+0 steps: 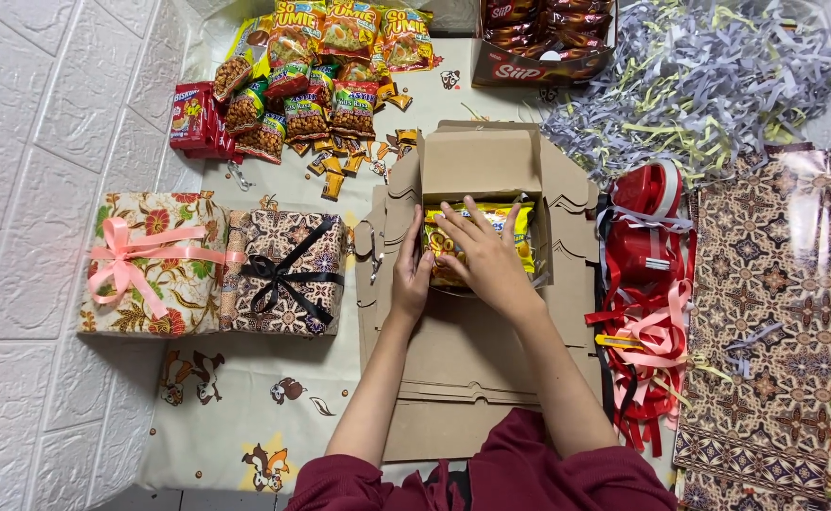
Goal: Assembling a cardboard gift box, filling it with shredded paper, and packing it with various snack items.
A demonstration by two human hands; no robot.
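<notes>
Two hands meet over a yellow and orange snack packet [505, 220] lying flat inside an open brown cardboard box [480, 163], whose lid flap stands up at the far side. The right hand [484, 255] lies spread across the packet, fingers wide and pressing down on its glossy top; the left hand [413, 274] rests at the box's left edge with fingers curled against the packet's side, though whether it truly grips is hard to tell. The box sits on a stack of flat die-cut cardboard sheets [463, 378]. Left of it stand two wrapped gift boxes, one with a black ribbon [288, 274], one with a pink ribbon [146, 265]. Right lie red and pink ribbons [647, 312] beside patterned wrapping paper [766, 331]. Beyond are more snack packets [311, 95] and shredded paper [699, 85].
</notes>
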